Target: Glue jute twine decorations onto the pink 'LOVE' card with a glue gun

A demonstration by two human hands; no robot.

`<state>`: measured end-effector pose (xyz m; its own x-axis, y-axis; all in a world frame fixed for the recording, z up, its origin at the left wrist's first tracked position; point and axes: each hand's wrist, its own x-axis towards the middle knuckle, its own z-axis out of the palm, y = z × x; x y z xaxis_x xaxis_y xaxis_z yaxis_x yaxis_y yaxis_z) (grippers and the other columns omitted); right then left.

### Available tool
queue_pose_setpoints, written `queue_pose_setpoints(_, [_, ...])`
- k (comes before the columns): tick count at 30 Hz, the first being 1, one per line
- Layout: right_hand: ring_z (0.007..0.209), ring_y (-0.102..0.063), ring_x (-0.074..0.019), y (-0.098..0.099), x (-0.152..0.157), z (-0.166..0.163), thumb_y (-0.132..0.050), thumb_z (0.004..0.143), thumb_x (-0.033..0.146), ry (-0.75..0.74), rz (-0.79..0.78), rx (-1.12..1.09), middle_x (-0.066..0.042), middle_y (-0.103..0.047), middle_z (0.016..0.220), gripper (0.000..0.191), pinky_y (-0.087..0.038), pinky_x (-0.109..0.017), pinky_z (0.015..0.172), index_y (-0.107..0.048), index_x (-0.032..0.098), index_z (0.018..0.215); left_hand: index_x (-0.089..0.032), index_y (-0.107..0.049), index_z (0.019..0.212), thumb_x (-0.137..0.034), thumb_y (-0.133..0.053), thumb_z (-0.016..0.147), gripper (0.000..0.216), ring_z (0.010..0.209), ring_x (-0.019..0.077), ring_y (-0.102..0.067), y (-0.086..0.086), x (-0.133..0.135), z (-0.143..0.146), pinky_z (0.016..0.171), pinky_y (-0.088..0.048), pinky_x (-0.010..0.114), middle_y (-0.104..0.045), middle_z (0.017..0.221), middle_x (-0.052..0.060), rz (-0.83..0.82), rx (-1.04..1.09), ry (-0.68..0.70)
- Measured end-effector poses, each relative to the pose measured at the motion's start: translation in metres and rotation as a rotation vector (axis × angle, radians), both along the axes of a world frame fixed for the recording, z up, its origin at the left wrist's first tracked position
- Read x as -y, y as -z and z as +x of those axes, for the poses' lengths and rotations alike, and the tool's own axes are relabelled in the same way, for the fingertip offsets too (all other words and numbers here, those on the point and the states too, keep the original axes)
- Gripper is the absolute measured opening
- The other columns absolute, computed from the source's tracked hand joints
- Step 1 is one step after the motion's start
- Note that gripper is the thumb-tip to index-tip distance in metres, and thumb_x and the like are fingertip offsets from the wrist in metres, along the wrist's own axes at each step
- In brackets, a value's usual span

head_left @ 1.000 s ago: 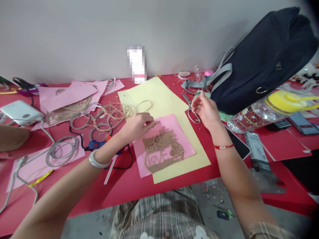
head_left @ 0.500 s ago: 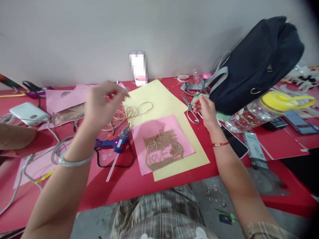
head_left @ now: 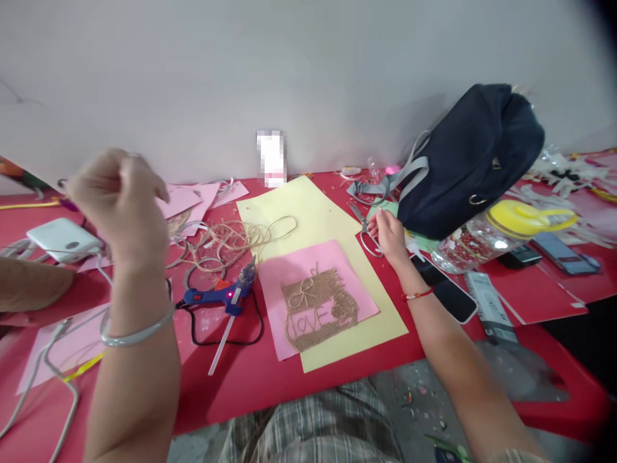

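My left hand (head_left: 123, 196) is raised over the left side of the table, its fingers curled together; what they hold, if anything, I cannot make out. Loosely bent and slightly apart, the fingers of my right hand (head_left: 388, 236) are beside the scissors (head_left: 370, 241), with nothing visible in them. Between my arms lies a pink sheet (head_left: 272, 283) bearing a twine picture (head_left: 321, 305) with a bow, a heart and the word LOVE. It rests on pale yellow paper (head_left: 299, 206). A blue glue gun (head_left: 224, 296) with a clear glue stick lies to its left, near loose twine (head_left: 241, 235).
A dark backpack (head_left: 475, 154) leans by the wall at right. In front of it are a yellow-lidded bottle (head_left: 482, 241) and a black-screened phone (head_left: 448, 289). A lit phone (head_left: 272, 157) stands against the wall. At left are a white power bank (head_left: 63, 240) and another person's arm (head_left: 33, 283).
My left hand has moved left, away from above the twine. My right hand stays by the scissors, its fingers a little more curled. The whole view has shifted slightly.
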<state>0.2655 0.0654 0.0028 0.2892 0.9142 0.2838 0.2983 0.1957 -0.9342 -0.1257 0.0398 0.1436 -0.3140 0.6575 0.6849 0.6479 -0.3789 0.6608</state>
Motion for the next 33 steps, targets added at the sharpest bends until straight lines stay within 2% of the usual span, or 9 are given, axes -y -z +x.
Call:
queue_pose_setpoints(2, [0.059,-0.054,-0.0146,-0.003,0.005,-0.004,-0.052,0.093,0.079,-0.032,0.017,0.031,0.001,-0.059,0.069,0.058,-0.044,-0.031,0.064,-0.058,0.023,0.078,-0.018,-0.038,0.061,-0.008,-0.048,0.088,0.031,0.056,0.0054,-0.033,0.013,0.011,0.029,0.058,-0.028,0.027,-0.039,0.056,-0.007,0.083,0.051,0.198])
queue_pose_setpoints(3, [0.061,-0.055,-0.0156,-0.005,0.009,-0.006,-0.052,0.095,0.076,-0.067,0.032,0.045,0.001,-0.059,0.069,0.055,-0.044,-0.032,0.065,-0.059,0.024,0.078,-0.019,-0.044,0.062,-0.010,-0.050,0.090,0.029,0.057,0.0058,-0.038,0.021,0.017,0.044,0.057,-0.032,0.026,-0.045,0.058,-0.007,-0.040,0.029,0.395])
queue_pose_setpoints(8, [0.073,-0.058,-0.0194,-0.020,0.041,-0.033,-0.050,0.105,0.057,-0.355,0.116,0.192,0.000,-0.059,0.075,0.040,-0.044,-0.034,0.073,-0.060,0.025,0.082,-0.019,-0.071,0.070,-0.025,-0.061,0.096,0.028,0.069,0.0113,-0.065,0.049,0.037,0.089,0.067,-0.050,0.028,-0.072,0.073,0.000,-0.332,-0.108,0.748])
queue_pose_setpoints(11, [0.071,-0.053,-0.0187,-0.016,0.053,-0.057,-0.053,0.104,0.051,-0.472,0.112,0.218,0.000,-0.053,0.074,0.039,-0.041,-0.033,0.069,-0.054,0.025,0.076,-0.020,-0.075,0.073,-0.031,-0.064,0.097,0.029,0.074,0.0141,-0.069,0.047,0.034,0.083,0.071,-0.051,0.029,-0.075,0.077,0.003,-0.329,-0.018,0.706])
queue_pose_setpoints(15, [0.069,-0.047,-0.0177,0.006,0.052,-0.082,-0.073,0.091,0.049,-0.440,0.000,0.387,0.002,-0.048,0.077,0.042,-0.038,-0.032,0.067,-0.045,0.025,0.071,-0.021,-0.080,0.078,-0.034,-0.069,0.096,0.024,0.077,0.0149,-0.070,0.039,0.026,0.068,0.070,-0.052,0.028,-0.078,0.082,0.004,-0.307,0.082,0.620])
queue_pose_setpoints(19, [0.077,-0.051,-0.0200,0.023,0.046,-0.087,-0.077,0.087,0.048,-0.473,-0.033,0.495,0.001,-0.051,0.082,0.042,-0.040,-0.033,0.071,-0.043,0.025,0.076,-0.023,-0.082,0.080,-0.032,-0.073,0.093,0.018,0.075,0.0155,-0.070,0.038,0.024,0.066,0.068,-0.053,0.028,-0.079,0.083,0.004,-0.275,0.087,0.610])
queue_pose_setpoints(24, [0.081,-0.053,-0.0209,0.025,0.044,-0.083,-0.081,0.084,0.045,-0.530,-0.038,0.495,0.000,-0.053,0.084,0.042,-0.042,-0.033,0.073,-0.045,0.025,0.077,-0.023,-0.082,0.081,-0.027,-0.076,0.089,0.011,0.074,0.0157,-0.069,0.042,0.022,0.067,0.065,-0.052,0.029,-0.078,0.082,0.004,-0.246,0.078,0.607])
queue_pose_setpoints(28, [0.074,-0.051,-0.0180,0.018,0.043,-0.080,-0.081,0.083,0.046,-0.505,-0.116,0.402,0.001,-0.054,0.081,0.038,-0.039,-0.032,0.068,-0.051,0.024,0.077,-0.021,-0.077,0.078,-0.029,-0.072,0.091,0.017,0.073,0.0159,-0.068,0.044,0.021,0.066,0.065,-0.049,0.029,-0.076,0.079,0.004,-0.313,0.109,0.609])
queue_pose_setpoints(33, [0.065,-0.048,-0.0151,0.006,0.034,-0.066,-0.067,0.091,0.051,-0.354,-0.108,0.065,0.004,-0.050,0.070,0.035,-0.039,-0.030,0.064,-0.052,0.024,0.075,-0.021,-0.058,0.063,-0.025,-0.059,0.095,0.032,0.061,0.0137,-0.060,0.043,0.020,0.058,0.059,-0.042,0.030,-0.066,0.064,0.000,-0.318,0.208,0.588])
